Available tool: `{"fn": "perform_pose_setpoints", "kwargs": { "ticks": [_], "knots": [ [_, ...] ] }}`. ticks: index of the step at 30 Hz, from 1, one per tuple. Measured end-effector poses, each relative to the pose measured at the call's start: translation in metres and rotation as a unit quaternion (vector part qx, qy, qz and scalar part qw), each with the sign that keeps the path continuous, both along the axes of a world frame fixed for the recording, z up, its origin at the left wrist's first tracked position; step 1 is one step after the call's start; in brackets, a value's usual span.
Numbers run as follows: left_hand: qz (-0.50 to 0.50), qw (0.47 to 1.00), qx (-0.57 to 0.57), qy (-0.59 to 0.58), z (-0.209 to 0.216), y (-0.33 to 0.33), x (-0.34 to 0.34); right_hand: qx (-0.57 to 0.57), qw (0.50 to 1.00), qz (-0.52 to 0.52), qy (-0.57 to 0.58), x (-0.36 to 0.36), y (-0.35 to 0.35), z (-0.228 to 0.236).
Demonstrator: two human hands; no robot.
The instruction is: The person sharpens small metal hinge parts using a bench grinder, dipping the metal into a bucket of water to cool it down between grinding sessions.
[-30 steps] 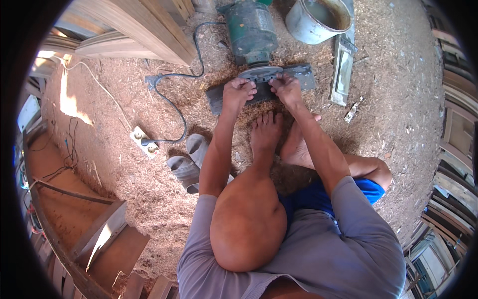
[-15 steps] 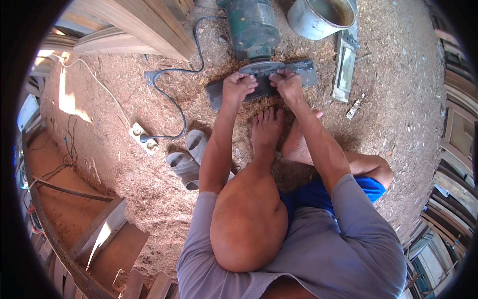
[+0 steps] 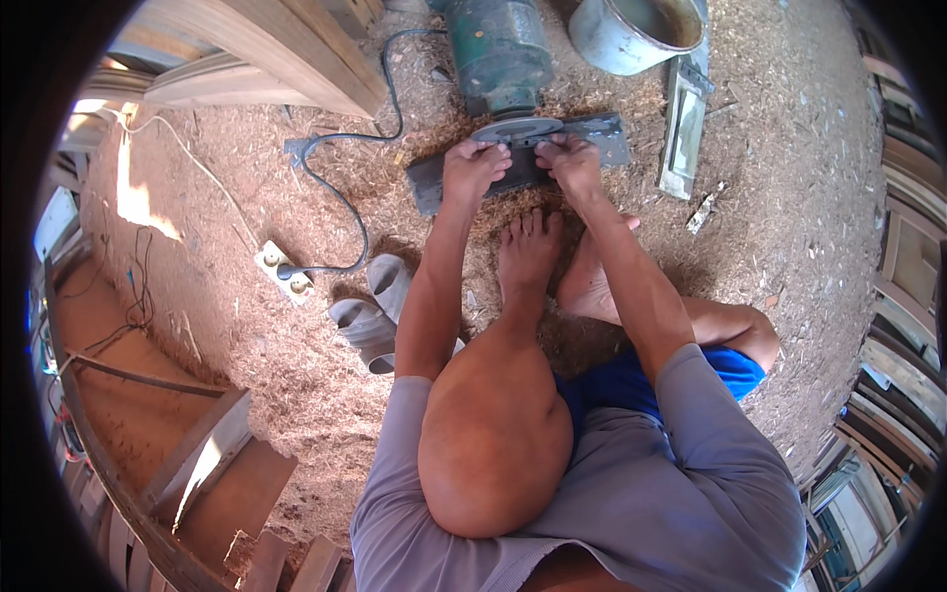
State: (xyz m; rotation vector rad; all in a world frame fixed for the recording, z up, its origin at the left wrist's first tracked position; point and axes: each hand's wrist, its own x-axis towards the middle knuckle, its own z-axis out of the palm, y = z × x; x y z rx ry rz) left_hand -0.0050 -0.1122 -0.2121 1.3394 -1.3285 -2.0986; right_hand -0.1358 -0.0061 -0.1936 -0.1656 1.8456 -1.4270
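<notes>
1. Little changed from one second earlier: the left hand (image 3: 475, 170) and right hand (image 3: 569, 165) kept the same pose, while the whole scene, hands included, sat slightly higher in the view.
2. The disc (image 3: 517, 126) on the green motor (image 3: 500, 61) stayed just beyond the fingertips, as it had in the earlier frame.
3. A narrow dark piece (image 3: 523, 144) bridged the gap between the hands, at the disc's near edge; whether it touched the disc could not be told.
4. Thumb and curled fingers of the left hand pinched the piece's left end; the right hand's fingers pinched its right end. Its details were too small to make out.
5. Below the hands, a dark board (image 3: 430, 184) lay aslant on the shaving-strewn ground (image 3: 286, 385), near the person's bare foot (image 3: 531, 247).
6. A pale bucket (image 3: 614, 44) stood right of the motor; grey sandals (image 3: 367, 331) lay beside the left forearm.
</notes>
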Motion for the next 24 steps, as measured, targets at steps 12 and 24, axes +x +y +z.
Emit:
{"fn": "perform_pose_setpoints", "kwargs": {
  "ticks": [12,24],
  "knots": [
    [0.055,0.997,0.026,0.048,-0.004,0.000,0.008,0.015,0.999,0.027,0.041,0.005,-0.004,-0.011],
    [0.029,0.999,0.018,0.035,-0.002,0.000,0.004,0.012,1.000,0.003,0.001,0.003,-0.003,-0.005]
  ]
}}
